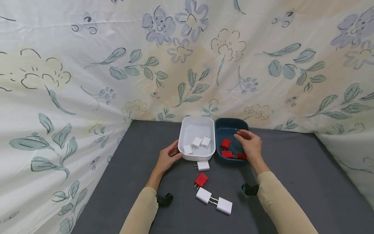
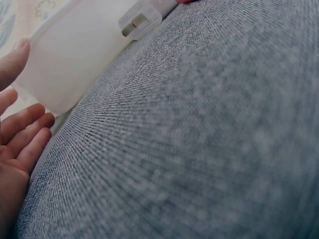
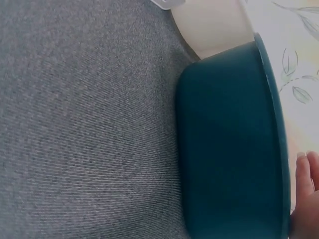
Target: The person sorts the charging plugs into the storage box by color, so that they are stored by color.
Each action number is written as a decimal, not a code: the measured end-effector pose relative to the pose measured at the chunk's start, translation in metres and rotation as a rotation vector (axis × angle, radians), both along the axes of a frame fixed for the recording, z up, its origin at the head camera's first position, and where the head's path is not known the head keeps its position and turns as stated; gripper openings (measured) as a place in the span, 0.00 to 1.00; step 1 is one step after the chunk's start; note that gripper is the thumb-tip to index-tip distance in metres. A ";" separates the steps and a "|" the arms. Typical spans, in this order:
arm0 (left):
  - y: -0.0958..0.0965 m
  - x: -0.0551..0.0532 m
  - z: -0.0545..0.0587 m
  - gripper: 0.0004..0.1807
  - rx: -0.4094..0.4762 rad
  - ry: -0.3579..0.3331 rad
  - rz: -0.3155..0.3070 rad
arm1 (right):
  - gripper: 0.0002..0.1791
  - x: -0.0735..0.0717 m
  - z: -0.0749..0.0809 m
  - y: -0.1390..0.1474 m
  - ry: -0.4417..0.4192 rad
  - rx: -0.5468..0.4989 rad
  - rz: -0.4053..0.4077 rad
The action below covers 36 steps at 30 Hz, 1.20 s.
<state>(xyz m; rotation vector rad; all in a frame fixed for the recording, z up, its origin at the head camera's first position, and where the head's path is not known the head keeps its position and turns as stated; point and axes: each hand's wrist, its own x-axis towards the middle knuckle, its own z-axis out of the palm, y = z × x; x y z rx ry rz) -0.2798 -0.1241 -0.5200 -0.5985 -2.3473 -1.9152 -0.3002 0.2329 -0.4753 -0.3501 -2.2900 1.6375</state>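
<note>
My left hand [image 1: 168,158] is at the near left corner of a white bin [image 1: 196,121], its fingers lightly bent along the outside wall. In the left wrist view the thumb lies near the rim. Inside that bin are three white charger plugs [image 1: 205,142]. My right hand [image 1: 250,143] hovers over the right side of a dark blue bin [image 1: 230,122], with nothing seen between its fingers. Red charger plugs [image 1: 225,144] lie in the blue bin; part of one is hidden near the hand. The right wrist view shows the blue bin's outer wall [image 3: 229,144].
On the grey table [image 1: 292,182], a white plug [image 1: 203,166] lies in front of the white bin. Nearer are a red plug [image 1: 201,180] and two white plugs [image 1: 224,205] with prongs facing each other. Floral cloth [image 1: 187,65] hangs behind the bins.
</note>
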 end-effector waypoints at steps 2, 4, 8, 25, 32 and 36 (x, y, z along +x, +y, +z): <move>0.000 0.000 0.000 0.36 0.001 -0.014 -0.001 | 0.26 0.001 0.001 0.000 0.015 0.001 0.011; 0.000 0.000 0.000 0.36 -0.002 -0.021 0.001 | 0.26 0.003 0.001 0.000 0.029 0.005 0.027; 0.000 0.000 -0.001 0.37 -0.015 -0.031 0.008 | 0.24 0.006 0.000 -0.001 0.038 0.015 0.053; 0.000 -0.004 -0.011 0.37 -0.006 -0.033 0.024 | 0.26 0.026 -0.002 -0.013 0.071 -0.064 0.148; 0.001 -0.011 -0.029 0.36 -0.031 -0.011 0.078 | 0.25 0.036 -0.005 -0.018 0.131 -0.124 0.171; 0.000 -0.010 -0.020 0.37 -0.013 -0.010 0.051 | 0.24 0.041 -0.004 -0.020 0.133 -0.131 0.164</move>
